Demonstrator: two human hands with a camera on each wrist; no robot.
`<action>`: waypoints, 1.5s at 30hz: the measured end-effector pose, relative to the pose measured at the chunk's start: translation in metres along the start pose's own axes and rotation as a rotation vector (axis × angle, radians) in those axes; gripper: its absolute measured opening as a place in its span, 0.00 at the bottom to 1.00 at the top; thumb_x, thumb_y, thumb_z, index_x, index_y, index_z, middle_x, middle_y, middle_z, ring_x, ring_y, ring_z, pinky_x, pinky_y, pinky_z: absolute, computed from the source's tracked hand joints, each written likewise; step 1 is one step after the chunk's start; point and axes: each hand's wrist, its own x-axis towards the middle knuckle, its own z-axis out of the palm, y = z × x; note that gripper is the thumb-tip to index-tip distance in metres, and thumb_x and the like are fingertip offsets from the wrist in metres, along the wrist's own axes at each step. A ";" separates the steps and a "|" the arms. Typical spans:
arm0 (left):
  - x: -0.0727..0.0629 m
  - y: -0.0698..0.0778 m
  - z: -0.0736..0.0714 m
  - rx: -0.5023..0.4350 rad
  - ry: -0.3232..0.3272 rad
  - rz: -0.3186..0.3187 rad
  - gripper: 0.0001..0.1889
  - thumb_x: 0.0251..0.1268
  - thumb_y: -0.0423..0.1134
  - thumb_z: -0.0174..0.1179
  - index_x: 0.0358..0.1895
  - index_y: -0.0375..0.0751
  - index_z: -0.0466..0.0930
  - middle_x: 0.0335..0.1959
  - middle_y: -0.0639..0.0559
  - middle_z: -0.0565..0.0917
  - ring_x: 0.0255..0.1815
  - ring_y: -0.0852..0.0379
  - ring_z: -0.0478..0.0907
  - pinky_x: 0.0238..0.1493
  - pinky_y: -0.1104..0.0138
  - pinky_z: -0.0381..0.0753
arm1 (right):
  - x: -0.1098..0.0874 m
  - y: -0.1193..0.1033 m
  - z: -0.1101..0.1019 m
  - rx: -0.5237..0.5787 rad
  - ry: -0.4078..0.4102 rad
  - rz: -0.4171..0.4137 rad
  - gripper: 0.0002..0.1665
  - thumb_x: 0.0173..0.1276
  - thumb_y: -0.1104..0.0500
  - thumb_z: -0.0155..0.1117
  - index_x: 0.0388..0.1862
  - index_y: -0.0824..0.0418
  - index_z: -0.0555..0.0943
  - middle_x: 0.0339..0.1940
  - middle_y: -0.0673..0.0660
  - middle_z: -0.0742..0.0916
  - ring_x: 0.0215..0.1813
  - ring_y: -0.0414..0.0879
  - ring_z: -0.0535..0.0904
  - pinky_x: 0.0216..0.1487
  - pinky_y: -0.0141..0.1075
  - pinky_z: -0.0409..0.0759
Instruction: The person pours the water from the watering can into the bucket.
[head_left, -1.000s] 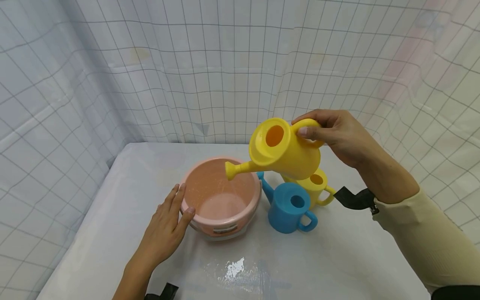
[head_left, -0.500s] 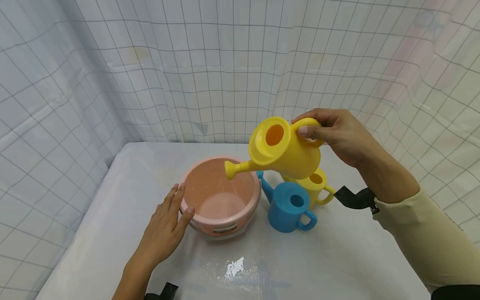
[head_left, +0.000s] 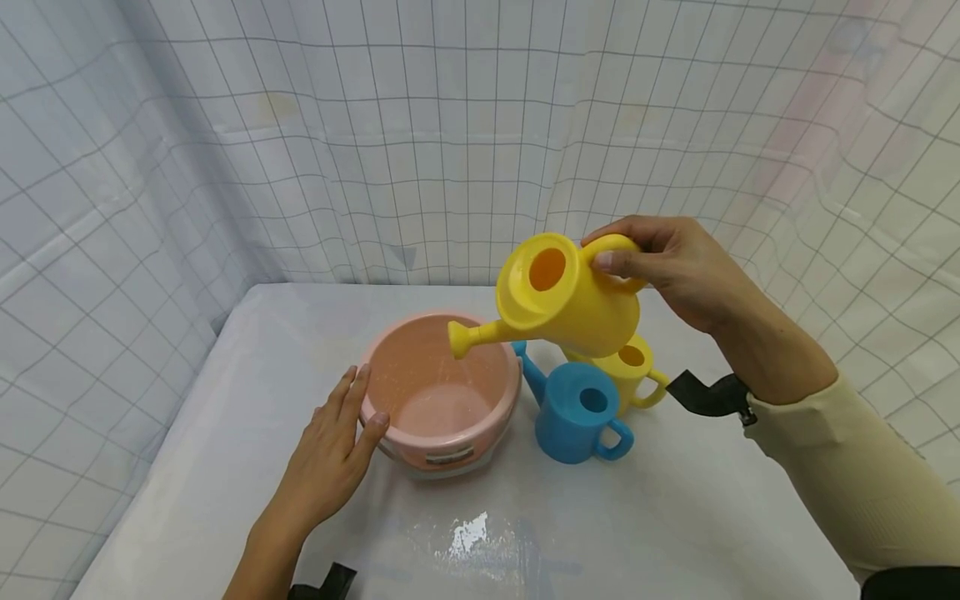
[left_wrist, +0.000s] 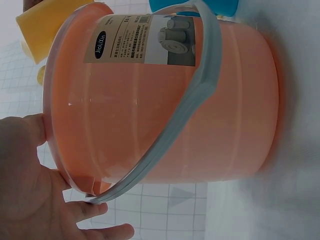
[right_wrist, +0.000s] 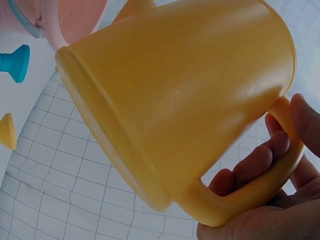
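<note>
My right hand grips the handle of a yellow watering can, fingers curled through the loop. The can is raised and tilted, its spout reaching over the opening of a pink bucket. In the right wrist view the can's body fills most of the picture. My left hand rests with fairly straight fingers against the bucket's left rim. The left wrist view shows the bucket side with a paper label, a grey handle hanging down, and my fingertips at the rim.
A blue watering can stands right of the bucket, its spout near the rim. Behind it is a second yellow watering can, partly hidden by the raised one. A wet patch shines on the white table. Checked curtain surrounds the table.
Almost nothing differs. Both hands, the tilted yellow watering can and the bucket stay in place, with only a very slight shift of the whole view.
</note>
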 end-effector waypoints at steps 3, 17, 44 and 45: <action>0.001 0.000 0.000 0.001 -0.001 -0.001 0.34 0.73 0.56 0.40 0.76 0.57 0.38 0.77 0.42 0.47 0.74 0.33 0.50 0.67 0.34 0.49 | 0.000 -0.001 0.000 -0.007 0.004 0.003 0.15 0.68 0.57 0.60 0.51 0.63 0.80 0.44 0.52 0.85 0.47 0.51 0.77 0.48 0.36 0.80; 0.000 0.000 0.000 -0.002 -0.010 -0.003 0.34 0.73 0.57 0.40 0.76 0.57 0.37 0.77 0.41 0.47 0.75 0.33 0.49 0.66 0.33 0.48 | 0.000 -0.002 0.001 0.009 -0.007 0.011 0.16 0.68 0.57 0.61 0.51 0.62 0.80 0.44 0.52 0.85 0.47 0.51 0.77 0.49 0.36 0.80; -0.001 0.000 0.001 0.003 -0.002 0.004 0.34 0.74 0.56 0.40 0.76 0.57 0.37 0.77 0.42 0.47 0.74 0.32 0.51 0.65 0.32 0.49 | -0.005 0.000 -0.002 0.005 -0.009 0.002 0.15 0.68 0.57 0.60 0.51 0.63 0.80 0.44 0.52 0.85 0.46 0.51 0.77 0.47 0.37 0.81; -0.001 0.000 0.001 0.003 -0.002 0.004 0.34 0.74 0.56 0.40 0.76 0.57 0.37 0.77 0.42 0.47 0.74 0.32 0.51 0.65 0.32 0.49 | -0.005 0.000 -0.002 0.003 -0.009 0.001 0.15 0.68 0.57 0.60 0.51 0.63 0.80 0.44 0.52 0.85 0.46 0.51 0.77 0.47 0.37 0.81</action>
